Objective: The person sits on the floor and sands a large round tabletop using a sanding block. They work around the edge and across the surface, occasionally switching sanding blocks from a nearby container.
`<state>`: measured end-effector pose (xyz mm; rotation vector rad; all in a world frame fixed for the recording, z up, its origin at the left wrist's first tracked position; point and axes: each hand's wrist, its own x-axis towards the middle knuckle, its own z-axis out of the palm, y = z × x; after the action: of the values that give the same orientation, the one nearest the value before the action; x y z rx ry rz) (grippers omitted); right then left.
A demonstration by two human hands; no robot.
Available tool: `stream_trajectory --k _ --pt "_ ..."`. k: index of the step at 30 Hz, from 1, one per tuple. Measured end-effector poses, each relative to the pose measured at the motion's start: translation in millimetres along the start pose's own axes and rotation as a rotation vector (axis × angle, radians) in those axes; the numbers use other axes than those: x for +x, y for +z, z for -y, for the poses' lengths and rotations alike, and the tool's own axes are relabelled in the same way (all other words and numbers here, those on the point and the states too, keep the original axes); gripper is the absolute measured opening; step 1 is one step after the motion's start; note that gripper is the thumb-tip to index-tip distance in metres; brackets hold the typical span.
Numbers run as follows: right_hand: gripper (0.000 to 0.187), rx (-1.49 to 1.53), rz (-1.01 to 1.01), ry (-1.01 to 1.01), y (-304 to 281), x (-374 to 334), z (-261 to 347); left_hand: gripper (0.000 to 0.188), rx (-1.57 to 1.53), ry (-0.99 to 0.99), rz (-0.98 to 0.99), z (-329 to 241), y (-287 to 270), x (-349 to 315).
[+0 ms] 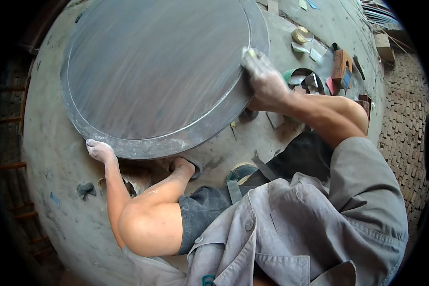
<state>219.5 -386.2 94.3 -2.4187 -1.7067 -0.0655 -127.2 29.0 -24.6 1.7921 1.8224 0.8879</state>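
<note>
A large round dark tabletop [157, 71] with a pale ring groove near its border fills the upper left, streaked with whitish dust. My left hand [100, 150], dusty at the fingers, is closed on its near-left edge. On the right border of the disc, my right hand [267, 78] presses down with fingers bent together, slightly blurred. A small pale scrap shows at its fingertips, but I cannot make out what it is. My bare legs are bent on both sides of the disc's near edge.
A brick-like wooden block [341, 65], a round tape roll [302, 35] and several scraps lie on the grey concrete floor at right. A dark lump [86, 189] sits at left. A round green-edged object [243, 172] lies between my legs. Brick paving [405, 119] borders the far right.
</note>
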Motion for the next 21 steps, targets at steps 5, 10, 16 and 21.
stream_trajectory --k 5,10,16,21 --pt "0.06 0.605 0.249 -0.196 13.5 5.6 61.8 0.055 -0.023 -0.005 -0.003 -4.1 13.0 -7.6" --pt "0.047 1.586 -0.136 0.453 10.3 173.2 -59.9 0.055 -0.008 0.047 -0.013 -8.3 1.8 -10.3" --pt "0.034 0.457 -0.14 0.429 27.8 378.8 -161.0 0.055 0.045 -0.04 0.008 -16.0 -5.2 -22.7" --pt "0.05 0.12 -0.069 0.027 69.3 460.1 -166.4 0.054 0.074 -0.07 0.019 -18.7 -7.7 -27.8"
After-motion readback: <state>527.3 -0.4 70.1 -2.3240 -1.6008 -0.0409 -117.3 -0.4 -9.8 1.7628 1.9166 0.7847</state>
